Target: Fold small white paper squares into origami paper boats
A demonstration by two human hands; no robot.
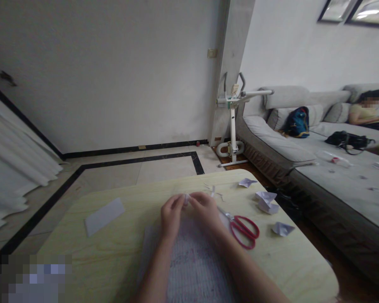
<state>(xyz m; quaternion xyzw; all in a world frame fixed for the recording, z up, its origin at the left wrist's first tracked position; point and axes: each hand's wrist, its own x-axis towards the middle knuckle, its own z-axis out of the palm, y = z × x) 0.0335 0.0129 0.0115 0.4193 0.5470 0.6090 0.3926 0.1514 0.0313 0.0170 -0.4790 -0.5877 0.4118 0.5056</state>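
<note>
My left hand and my right hand meet over the middle of the pale wooden table. Both pinch a small piece of white paper between their fingertips, fingers curled around it. Under my forearms lies a lined notebook page. Red-handled scissors rest on the table just right of my right hand. A flat white slip of paper lies to the left.
Several folded paper pieces and thin paper scraps lie at the table's right and far side. A grey sofa with bags and a seated person stands right. A white exercise machine stands by the wall.
</note>
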